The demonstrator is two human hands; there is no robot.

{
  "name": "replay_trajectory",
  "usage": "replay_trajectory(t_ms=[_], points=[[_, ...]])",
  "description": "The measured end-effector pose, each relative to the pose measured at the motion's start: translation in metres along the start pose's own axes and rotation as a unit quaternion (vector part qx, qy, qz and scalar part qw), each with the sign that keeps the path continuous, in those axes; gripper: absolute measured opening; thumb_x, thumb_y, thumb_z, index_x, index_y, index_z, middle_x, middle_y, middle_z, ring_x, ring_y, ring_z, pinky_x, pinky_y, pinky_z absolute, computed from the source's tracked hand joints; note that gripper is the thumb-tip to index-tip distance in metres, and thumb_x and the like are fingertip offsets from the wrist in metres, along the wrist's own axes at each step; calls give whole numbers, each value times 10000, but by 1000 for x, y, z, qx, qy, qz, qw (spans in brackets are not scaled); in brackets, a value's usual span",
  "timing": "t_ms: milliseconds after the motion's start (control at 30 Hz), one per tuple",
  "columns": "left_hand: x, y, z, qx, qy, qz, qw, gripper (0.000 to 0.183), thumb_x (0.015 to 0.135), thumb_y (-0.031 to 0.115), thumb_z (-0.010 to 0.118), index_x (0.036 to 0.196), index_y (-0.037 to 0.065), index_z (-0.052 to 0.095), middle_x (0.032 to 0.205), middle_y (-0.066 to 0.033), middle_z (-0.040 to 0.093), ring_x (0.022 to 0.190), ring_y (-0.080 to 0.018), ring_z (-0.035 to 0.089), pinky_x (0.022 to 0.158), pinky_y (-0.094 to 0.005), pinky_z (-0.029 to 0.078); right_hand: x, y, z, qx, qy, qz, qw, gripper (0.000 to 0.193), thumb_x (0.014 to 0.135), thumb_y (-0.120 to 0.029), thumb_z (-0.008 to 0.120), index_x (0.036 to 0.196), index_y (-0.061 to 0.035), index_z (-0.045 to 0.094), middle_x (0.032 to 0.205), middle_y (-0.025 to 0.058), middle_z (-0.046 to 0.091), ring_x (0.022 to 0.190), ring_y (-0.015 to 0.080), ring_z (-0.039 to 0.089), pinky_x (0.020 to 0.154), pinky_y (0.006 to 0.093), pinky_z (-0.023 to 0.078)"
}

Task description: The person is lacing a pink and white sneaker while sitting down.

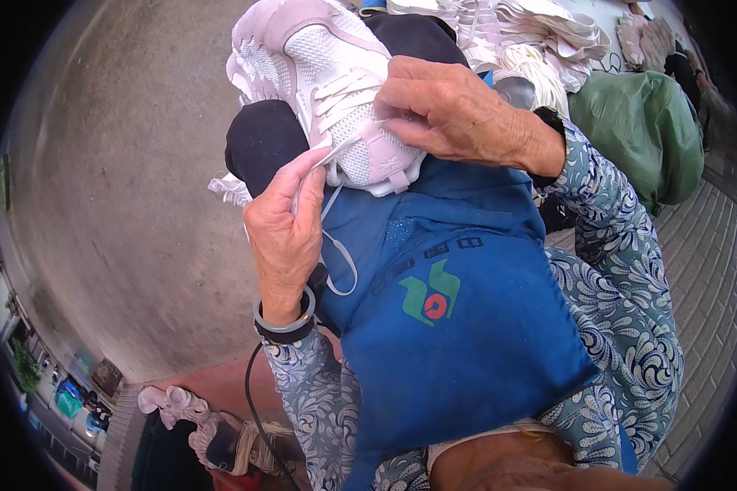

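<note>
A pink and white mesh sneaker [373,159] rests across my knees, its heel end toward me. Flat white shoelace [345,96] zigzags over its front opening. Low on the shoe's left side, my left hand [291,217] is closed, pinching a length of lace between thumb and forefinger. A loose lace loop [348,270] hangs below it onto the blue apron [483,344]. At the shoe's right side, my right hand [458,110] is closed, fingertips pinching the lace near the collar; its lower fingers are partly hidden.
Bundles of pink and white shoe parts [549,37] are heaped at the far right, beside a green sack [639,131]. More pale shoes [180,409] lie at the lower left near a dark cable [254,393]. Concrete floor [139,188] spreads on the left, paving [704,254] on the right.
</note>
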State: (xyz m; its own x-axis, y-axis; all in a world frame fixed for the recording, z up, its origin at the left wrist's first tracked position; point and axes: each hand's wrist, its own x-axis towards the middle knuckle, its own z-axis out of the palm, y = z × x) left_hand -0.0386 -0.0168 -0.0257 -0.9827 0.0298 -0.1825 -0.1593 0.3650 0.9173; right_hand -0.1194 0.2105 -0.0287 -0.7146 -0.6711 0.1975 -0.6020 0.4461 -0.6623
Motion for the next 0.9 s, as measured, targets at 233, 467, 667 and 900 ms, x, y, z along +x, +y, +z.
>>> replay_trajectory(t_ms=[233,467,667,900], points=[[10,-3,-5,130,96,209,964,194,895,18,622,1076,32,692,858,-32,701,743,-89,628,670,-211,481,4,-3,2,-161,13,-121,979,122,774,-91,615,844,-36,532,813,77,494,685,222,619,551,331,506],[0,-29,-25,331,116,356,866,439,742,-57,700,1103,191,724,585,-11,290,488,-129,369,441,-280,334,-12,2,0,-125,-40,-88,987,129,789,-101,620,892,-63,552,823,64,488,666,211,614,523,319,505],[-7,-39,-29,292,158,292,897,390,753,-100,668,1071,119,718,620,-18,467,527,-109,464,483,-244,391,-18,7,6,-65,-8,-24,998,225,794,-95,651,1013,-117,607,884,64,542,692,224,624,543,329,515],[-22,-20,-38,-7,19,-9,1000,176,811,9,628,969,8,705,612,53,519,615,-9,470,494,-201,327,-14,5,6,-32,39,-17,999,251,842,-76,652,1091,-79,619,887,83,553,720,224,620,580,311,522]])
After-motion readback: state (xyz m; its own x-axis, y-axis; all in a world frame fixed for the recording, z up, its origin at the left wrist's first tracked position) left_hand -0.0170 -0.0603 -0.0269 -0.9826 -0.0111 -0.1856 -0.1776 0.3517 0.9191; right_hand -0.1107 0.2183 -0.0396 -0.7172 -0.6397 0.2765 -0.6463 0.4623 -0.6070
